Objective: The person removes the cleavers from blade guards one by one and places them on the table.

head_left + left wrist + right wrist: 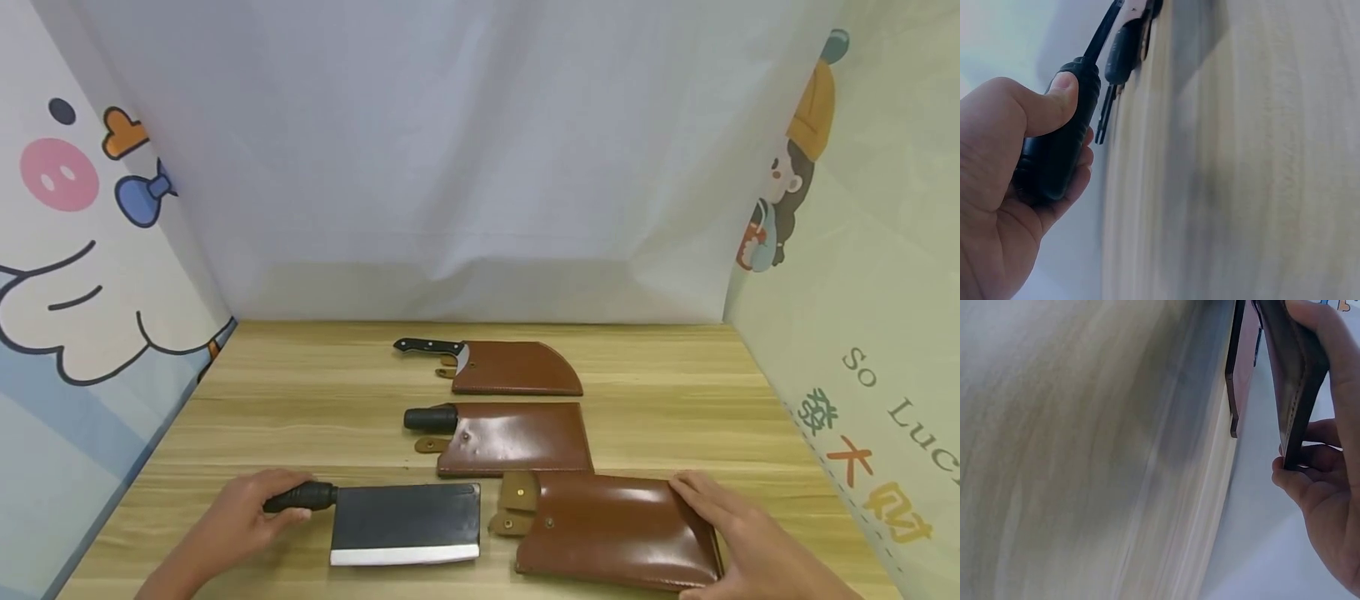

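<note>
My left hand (255, 518) grips the black handle (1060, 137) of a cleaver (405, 518), thumb along one side and fingers curled round the other. Its dark rectangular blade has a bright lower edge and points right. At the front right, my right hand (738, 533) holds the closed end of a brown leather knife sheath (615, 529), thumb and fingers on its edges in the right wrist view. Two tan snap straps (517, 504) hang at the sheath's left end, facing the cleaver's tip across a small gap.
Behind lie two sheathed knives: a square brown sheath (525, 437) with a black handle sticking out left, and farther back a curved sheath (517, 367) with a riveted black handle. They lie on a wood-grain table (300, 400). Printed cloth walls (847, 292) enclose the sides.
</note>
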Available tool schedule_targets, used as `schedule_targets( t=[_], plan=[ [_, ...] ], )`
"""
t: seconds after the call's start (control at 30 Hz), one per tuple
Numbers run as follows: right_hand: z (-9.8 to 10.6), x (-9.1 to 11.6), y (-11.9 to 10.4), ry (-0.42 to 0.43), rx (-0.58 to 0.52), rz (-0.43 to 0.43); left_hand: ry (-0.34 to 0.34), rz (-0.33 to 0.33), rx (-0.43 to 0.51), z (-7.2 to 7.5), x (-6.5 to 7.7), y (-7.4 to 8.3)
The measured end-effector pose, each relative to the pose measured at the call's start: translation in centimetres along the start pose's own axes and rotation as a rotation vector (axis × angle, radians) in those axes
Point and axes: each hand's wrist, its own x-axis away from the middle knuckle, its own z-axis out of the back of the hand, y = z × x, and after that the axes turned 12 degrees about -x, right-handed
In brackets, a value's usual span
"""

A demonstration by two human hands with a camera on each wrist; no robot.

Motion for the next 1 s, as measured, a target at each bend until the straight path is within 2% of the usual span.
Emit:
schedule_targets(
  t=[0.17,0.37,0.57,1.0],
  plan=[
    [-0.1,0.1,-0.1,-0.046,-0.023,-0.022,-0.065,0.017,0.02,-0.3,0.3,-0.1],
    [-0.2,0.1,0.1,-0.069,-0.025,0.0,-0.059,0.002,0.017,-0.7,0.6,0.0],
    [-0.4,0.1,0.0,-0.097,-0.027,-0.014,-0.101,0.023,0.023,-0.8,0.6,0.1],
    [-1.4,0.6,0.0,-0.089,0.01,-0.101,-0.206,0.013,0.036,-1.1,0.6,-0.4]
  ],
)
